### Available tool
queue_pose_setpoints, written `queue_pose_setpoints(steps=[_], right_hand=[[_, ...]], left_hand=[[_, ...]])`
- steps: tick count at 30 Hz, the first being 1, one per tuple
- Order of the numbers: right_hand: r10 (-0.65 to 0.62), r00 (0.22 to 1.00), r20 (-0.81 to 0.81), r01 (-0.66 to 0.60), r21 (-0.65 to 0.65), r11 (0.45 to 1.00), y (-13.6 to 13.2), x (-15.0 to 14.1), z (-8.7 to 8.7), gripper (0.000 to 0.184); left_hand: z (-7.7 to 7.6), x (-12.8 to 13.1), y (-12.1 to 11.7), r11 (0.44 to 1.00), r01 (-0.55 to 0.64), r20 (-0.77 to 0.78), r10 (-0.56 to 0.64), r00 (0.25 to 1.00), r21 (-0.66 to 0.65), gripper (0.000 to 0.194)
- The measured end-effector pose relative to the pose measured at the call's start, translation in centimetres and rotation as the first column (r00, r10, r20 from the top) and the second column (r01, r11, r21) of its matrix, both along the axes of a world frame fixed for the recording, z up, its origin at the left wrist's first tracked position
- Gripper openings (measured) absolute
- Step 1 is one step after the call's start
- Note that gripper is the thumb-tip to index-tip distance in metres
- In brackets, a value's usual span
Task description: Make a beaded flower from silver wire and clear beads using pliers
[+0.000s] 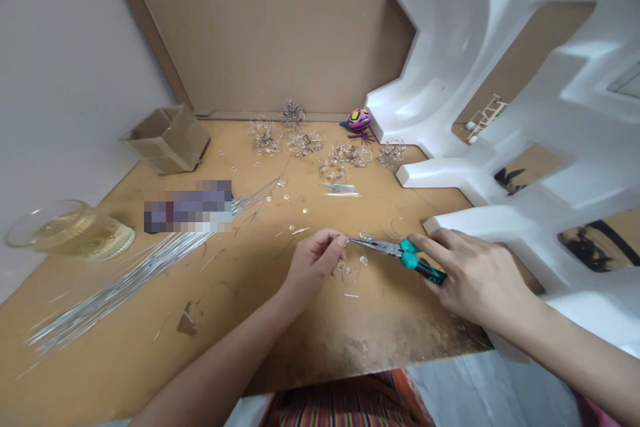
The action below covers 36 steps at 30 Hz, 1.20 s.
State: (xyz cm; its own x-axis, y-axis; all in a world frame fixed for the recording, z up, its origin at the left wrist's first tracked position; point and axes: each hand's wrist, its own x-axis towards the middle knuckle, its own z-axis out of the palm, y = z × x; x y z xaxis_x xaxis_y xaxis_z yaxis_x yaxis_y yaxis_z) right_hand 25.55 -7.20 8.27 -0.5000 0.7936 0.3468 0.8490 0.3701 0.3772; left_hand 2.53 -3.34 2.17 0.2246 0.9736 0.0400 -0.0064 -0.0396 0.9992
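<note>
Okay, so the left hand (315, 260) has thumb and finger closed in a pinch on what looks like a fine wire, though the bit inside the fingers is too small to make out. The right hand (473, 273) is wrapped around the teal and black handles of the pliers (391, 249), with their narrow tips right up at that pinch. All this is above the desk (260, 320), fairly near its front edge, and some clear beads (363, 260) sit just below and beside the tips. I'd expect the wire to weigh next to nothing, be springy but easy to bend, and kink if squeezed hard. The beads look smooth, so probably slippery and keen to roll, maybe chippable under metal jaws. I'd pinch the wire close to the tips and keep the pliers on bare metal. The tangled wire clusters (265, 137) further back look squashable, so lift those loosely by an outer loop.
</note>
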Motion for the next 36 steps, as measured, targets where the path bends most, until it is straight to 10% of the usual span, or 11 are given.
queue_pose_setpoints(steps=[21, 36], right_hand=[[0.049, 0.998, -0.024, -0.050, -0.031, 0.998, 0.23, -0.12, 0.24, 0.031], [0.086, 0.996, 0.014, -0.086, 0.037, 0.996, 0.43, -0.14, -0.31, 0.028]], left_hand=[[0.43, -0.05, -0.51, 0.962, -0.003, -0.230, 0.068, 0.971, 0.272, 0.030], [0.08, 0.04, -0.57, 0.997, -0.003, -0.083, 0.010, 0.996, 0.077, 0.030]])
